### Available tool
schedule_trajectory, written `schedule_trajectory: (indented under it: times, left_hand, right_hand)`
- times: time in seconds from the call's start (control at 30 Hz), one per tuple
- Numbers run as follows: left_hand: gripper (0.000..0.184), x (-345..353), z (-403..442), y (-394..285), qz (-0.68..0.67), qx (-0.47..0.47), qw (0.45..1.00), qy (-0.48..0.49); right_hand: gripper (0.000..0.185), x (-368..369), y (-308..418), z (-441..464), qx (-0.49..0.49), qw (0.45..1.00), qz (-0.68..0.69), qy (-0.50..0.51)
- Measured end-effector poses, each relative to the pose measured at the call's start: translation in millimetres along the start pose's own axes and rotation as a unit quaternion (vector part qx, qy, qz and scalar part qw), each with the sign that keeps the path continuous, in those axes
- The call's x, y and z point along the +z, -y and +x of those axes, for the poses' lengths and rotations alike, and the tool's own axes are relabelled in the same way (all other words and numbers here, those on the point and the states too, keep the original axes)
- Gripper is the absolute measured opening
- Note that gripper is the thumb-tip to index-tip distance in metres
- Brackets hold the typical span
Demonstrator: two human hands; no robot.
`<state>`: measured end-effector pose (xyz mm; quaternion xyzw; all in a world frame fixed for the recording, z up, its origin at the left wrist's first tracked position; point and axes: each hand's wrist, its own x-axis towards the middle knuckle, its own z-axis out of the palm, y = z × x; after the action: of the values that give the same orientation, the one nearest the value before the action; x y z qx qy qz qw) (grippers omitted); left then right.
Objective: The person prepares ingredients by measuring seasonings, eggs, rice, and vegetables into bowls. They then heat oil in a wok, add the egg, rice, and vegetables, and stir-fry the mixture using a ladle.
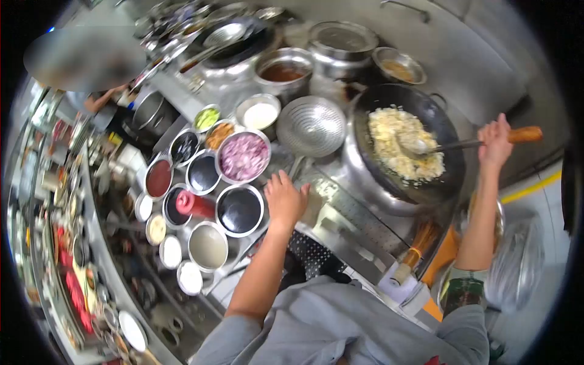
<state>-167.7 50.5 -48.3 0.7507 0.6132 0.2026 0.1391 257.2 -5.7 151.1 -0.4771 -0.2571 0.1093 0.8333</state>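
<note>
My right hand (496, 146) is wrapped round the shaft of a ladle (456, 146), just below its wooden grip. The ladle's bowl rests among yellow and white food, like egg and rice (389, 131), in a large dark wok (447, 176). Nearer the counter's front, my left hand (285, 201) holds nothing, its fingers apart. It lies beside a bowl of chopped red onion (244, 157) and a pot of dark liquid (240, 210). A perforated strainer (311, 126) lies just beyond, its handle pointing towards my left hand; whether they touch I cannot tell.
Several seasoning pots crowd the left, with a red squeeze bottle (194, 205) lying across them. Behind stand a pot of brown liquid (283, 68), a lidded pot (344, 42) and another wok (231, 45). A bamboo brush (420, 243) stands at front right. Another person (100, 100) is far left.
</note>
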Motion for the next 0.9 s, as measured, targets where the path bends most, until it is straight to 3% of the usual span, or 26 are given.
schedule_trajectory:
  times: [0.03, 0.13, 0.23, 0.27, 0.37, 0.4, 0.53, 0.73, 0.83, 0.9]
  left_hand:
    - [0.067, 4, -1, 15, -0.035, -0.089, 0.988, 0.118]
    - [0.06, -6, -14, 0, -0.129, -0.094, 0.98, 0.117]
    - [0.053, 33, -17, 54, -0.144, -0.058, 0.988, 0.003]
    - [0.053, 34, -15, 64, -0.126, -0.07, 0.987, 0.066]
    - [0.057, 79, -7, 95, -0.034, -0.013, 0.998, 0.048]
    - [0.066, 75, 3, 94, -0.007, -0.009, 0.989, 0.15]
    - [0.087, 67, 3, 80, -0.098, -0.116, 0.969, 0.193]
    - [0.087, 96, 7, 78, -0.082, -0.195, 0.972, 0.097]
    - [0.083, 100, 11, 76, -0.13, -0.306, 0.942, 0.037]
    - [0.081, 95, 8, 76, -0.177, -0.262, 0.949, 0.015]
  right_hand:
    - [0.031, -7, -4, 7, 0.005, 0.995, 0.033, 0.091]
    - [0.037, 7, -6, 10, 0.007, 0.993, 0.005, 0.114]
    - [0.039, 10, -7, 11, 0.005, 0.992, -0.008, 0.124]
    - [0.039, 11, -8, 11, 0.002, 0.992, -0.006, 0.125]
    - [0.04, 9, -11, 12, -0.001, 0.99, 0.005, 0.143]
    - [0.041, 7, -13, 13, -0.002, 0.989, 0.008, 0.15]
    - [0.041, 0, -13, 13, -0.001, 0.991, 0.011, 0.133]
    - [0.041, -3, -9, 8, 0.005, 0.992, 0.017, 0.126]
    - [0.04, -3, -7, 5, 0.002, 0.992, 0.018, 0.123]
    - [0.039, -9, -11, 10, -0.001, 0.991, 0.028, 0.131]
